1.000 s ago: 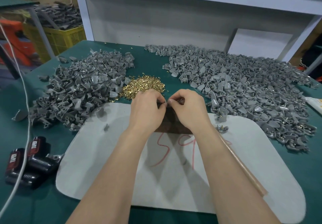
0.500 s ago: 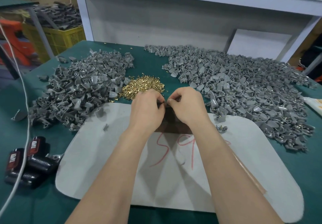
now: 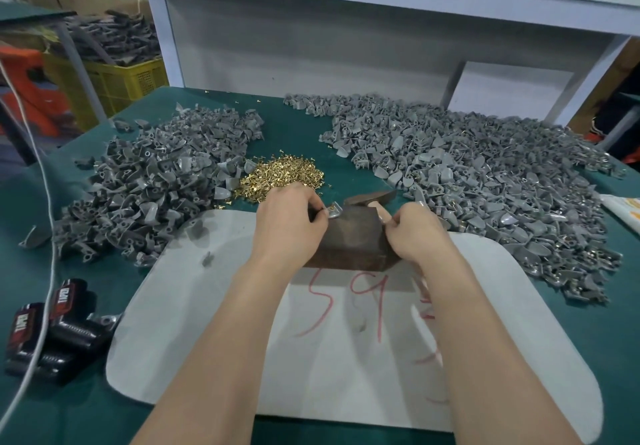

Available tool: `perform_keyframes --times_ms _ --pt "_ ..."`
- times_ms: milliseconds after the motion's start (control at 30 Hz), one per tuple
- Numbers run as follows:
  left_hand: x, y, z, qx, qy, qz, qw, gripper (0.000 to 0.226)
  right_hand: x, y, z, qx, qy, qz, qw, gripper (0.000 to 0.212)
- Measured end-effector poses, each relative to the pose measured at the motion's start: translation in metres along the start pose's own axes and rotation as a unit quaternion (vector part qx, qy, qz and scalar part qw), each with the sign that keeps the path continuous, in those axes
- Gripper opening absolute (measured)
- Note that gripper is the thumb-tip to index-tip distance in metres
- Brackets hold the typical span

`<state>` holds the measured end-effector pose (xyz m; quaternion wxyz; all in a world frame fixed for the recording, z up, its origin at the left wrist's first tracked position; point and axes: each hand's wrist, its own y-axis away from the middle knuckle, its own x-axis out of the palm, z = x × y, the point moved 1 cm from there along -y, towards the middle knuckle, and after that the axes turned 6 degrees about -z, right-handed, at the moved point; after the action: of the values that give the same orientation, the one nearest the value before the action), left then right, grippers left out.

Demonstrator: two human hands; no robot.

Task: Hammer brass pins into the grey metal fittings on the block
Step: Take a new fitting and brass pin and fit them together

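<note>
A dark brown block (image 3: 349, 240) stands on a white mat (image 3: 225, 323). On its top far-left corner sits a grey fitting (image 3: 336, 213) with a brass pin standing in it. My left hand (image 3: 289, 226) pinches that fitting and holds it on the block. At the block's right side, my right hand (image 3: 417, 240) grips a hammer close to its dark head (image 3: 372, 198), which lies just behind the block. My right forearm hides the handle. A heap of brass pins (image 3: 280, 178) lies beyond my left hand.
Grey fittings lie in a large pile on the left (image 3: 156, 185) and a wider one on the right (image 3: 485, 185) of the green table. Black and red battery-like objects (image 3: 52, 330) and a white cable (image 3: 41, 202) are at the left. A yellow crate (image 3: 114, 81) stands off the table.
My hands were together over the block and have drawn apart. The right hand moved right with the hammer, baring the block top and the fitting with its pin.
</note>
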<state>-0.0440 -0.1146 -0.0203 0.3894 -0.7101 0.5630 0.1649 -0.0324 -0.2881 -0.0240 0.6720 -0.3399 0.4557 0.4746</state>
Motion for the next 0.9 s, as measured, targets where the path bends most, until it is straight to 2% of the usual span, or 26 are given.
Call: perform_keyframes --times_ms 200,467,533,600,667,767,900 --pt "-0.001 0.0 -0.001 -0.005 0.0 0.001 1.0 0.011 -0.008 -0.003 -0.001 -0.015 -0.054 -0.06 0.997 0.026" --pt "0.0 -0.001 -0.001 0.0 0.014 0.0 1.0 0.009 0.003 -0.003 -0.001 -0.015 0.004 -0.015 1.0 0.021" --pt "0.001 -0.001 0.0 0.005 0.017 0.0 1.0 0.009 0.002 -0.003 -0.001 -0.026 -0.013 -0.039 0.999 0.022" --pt "0.001 -0.001 0.001 0.008 0.018 0.001 1.0 0.009 -0.002 0.001 0.005 -0.055 -0.099 -0.107 0.988 0.019" --pt "0.002 -0.002 0.001 0.011 0.015 -0.003 1.0 0.009 -0.007 0.007 0.017 -0.113 -0.2 -0.152 0.961 0.013" --pt "0.002 -0.002 0.002 0.02 0.012 -0.009 1.0 0.007 -0.003 0.017 0.037 -0.191 -0.214 -0.112 0.951 0.009" --pt "0.003 -0.003 0.003 0.026 0.007 -0.01 1.0 0.009 0.005 0.02 0.045 -0.202 -0.196 -0.105 0.954 0.007"
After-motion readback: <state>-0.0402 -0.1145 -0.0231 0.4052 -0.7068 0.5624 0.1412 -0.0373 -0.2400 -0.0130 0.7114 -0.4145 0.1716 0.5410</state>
